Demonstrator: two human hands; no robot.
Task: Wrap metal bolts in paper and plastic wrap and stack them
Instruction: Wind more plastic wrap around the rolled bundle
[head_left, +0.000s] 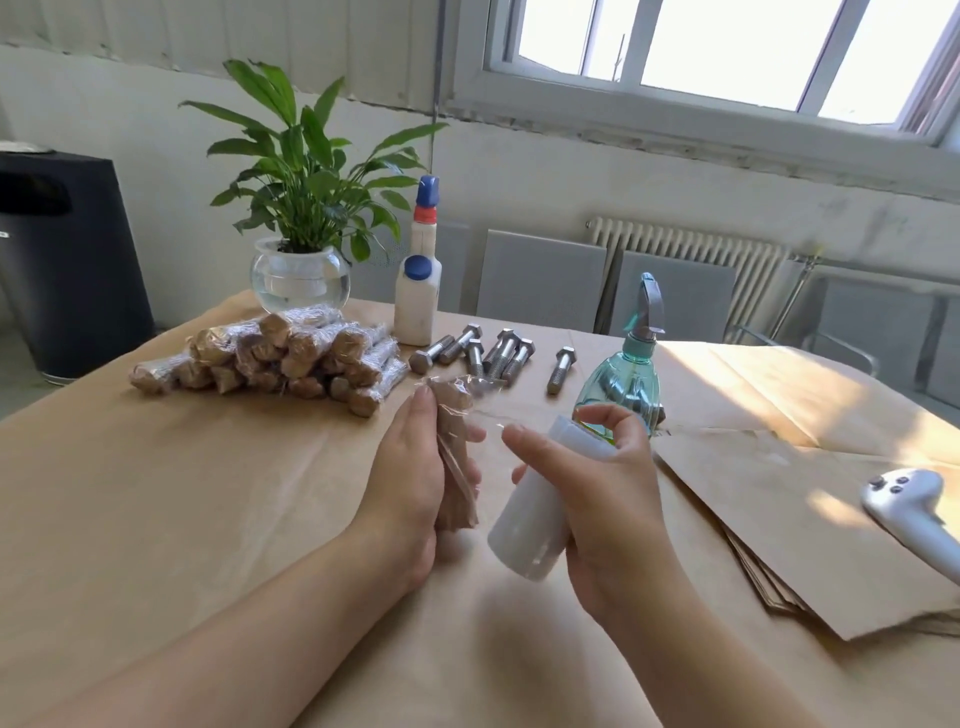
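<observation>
Left hand (415, 467) grips a paper-wrapped bolt (454, 457) upright-ish just above the surface (208, 493), fingers (470, 431) curled round the brown paper, thumb along the near side. Right hand (597, 488) holds the white wrap roll (540, 509) tilted, thumb and fingers closed round its barrel, index finger lifted off. A clear film (483, 410) runs from the roll's top end to the bolt's head, already clinging there. Step in hand, as judged: winding plastic over the paper layer. To do it well, keep the film taut between roll and bolt, turn the bolt with the left fingers rather than swinging the roll, overlap each pass down the shank, and pinch the paper seam flat so it does not spring loose (the lower paper edge looks flared). Tear only once both ends are covered. Finished pile (270, 358) sits at far left, a dozen or more wrapped bolts stacked in layers; bare bolts (493, 353) lie loose beyond the hands, six or so, so plenty left. Paper sheets (779, 519) are stacked at right, with a white device (914, 509) resting on them. Containers: glass bowl (300, 278) holds water and a white inner pot with a green plant (306, 166); white bottle (417, 291) with blue caps, contents not visible; teal spray bottle (623, 384) is see-through, liquid level hard to tell.
</observation>
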